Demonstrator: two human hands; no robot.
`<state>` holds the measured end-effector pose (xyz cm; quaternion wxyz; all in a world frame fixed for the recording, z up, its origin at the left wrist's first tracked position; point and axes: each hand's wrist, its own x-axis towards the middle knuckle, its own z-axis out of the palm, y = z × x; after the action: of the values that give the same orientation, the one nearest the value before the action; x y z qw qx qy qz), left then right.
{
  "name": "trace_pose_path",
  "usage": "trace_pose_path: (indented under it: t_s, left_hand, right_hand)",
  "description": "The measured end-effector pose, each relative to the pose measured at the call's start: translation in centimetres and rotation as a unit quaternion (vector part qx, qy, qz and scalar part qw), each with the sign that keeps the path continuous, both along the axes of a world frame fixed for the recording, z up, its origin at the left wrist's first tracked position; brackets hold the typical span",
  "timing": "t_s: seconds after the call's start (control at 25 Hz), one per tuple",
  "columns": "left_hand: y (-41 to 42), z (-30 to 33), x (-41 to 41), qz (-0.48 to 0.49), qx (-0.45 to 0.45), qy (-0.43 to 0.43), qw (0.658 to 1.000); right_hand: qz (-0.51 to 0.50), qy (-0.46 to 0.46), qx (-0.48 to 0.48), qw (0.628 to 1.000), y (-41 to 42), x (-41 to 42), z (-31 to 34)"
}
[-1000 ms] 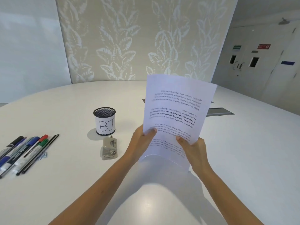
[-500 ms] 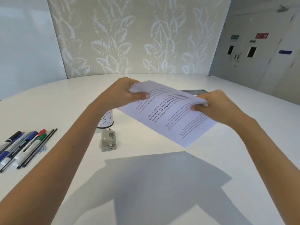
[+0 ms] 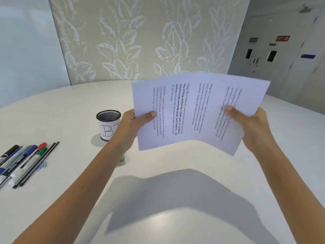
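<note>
Printed sheets (image 3: 190, 110) hang fanned above the surface (image 3: 61, 120), left hand (image 3: 131, 121) fingers (image 3: 149, 115) pinching their left edge, right hand (image 3: 255, 127) fingers (image 3: 233, 110) pinching the right side; mesh pen cup (image 3: 108, 124) stands just left of the left fingers.

So it's a few white printed sheets (image 3: 190, 106), fanned apart a bit so their edges don't line up. The text runs sideways, with one bold paragraph. They're up in the air, left hand (image 3: 137, 122) pinching one side, right hand (image 3: 253, 125) the other.
</note>
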<state>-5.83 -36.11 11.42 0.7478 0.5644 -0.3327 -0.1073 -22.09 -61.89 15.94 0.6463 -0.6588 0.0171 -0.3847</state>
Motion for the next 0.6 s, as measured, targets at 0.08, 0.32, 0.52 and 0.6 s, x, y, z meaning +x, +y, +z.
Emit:
trace_pose_path:
  t_s: [0.08,0.32,0.52,0.6]
  left_hand:
    - [-0.6,-1.4,-0.4,0.018,0.002,0.025,1.0]
    - [-0.7,-4.7,-1.9,0.045,0.036,0.093,0.994]
    - [-1.4,-5.6,-3.3,0.04,0.071,0.077,0.994]
    - [-1.6,-5.2,-3.4,0.054,0.046,0.08,0.994]
  right_hand:
    - [-0.013,0.029,0.011,0.999,0.5,0.5,-2.1]
    - [-0.042,0.098,0.073,0.992,1.2,0.0,-8.9]
    - [-0.044,0.114,0.06,0.991,2.1,0.1,-9.7]
    - [-0.043,0.087,0.053,0.994,1.8,0.2,-9.0]
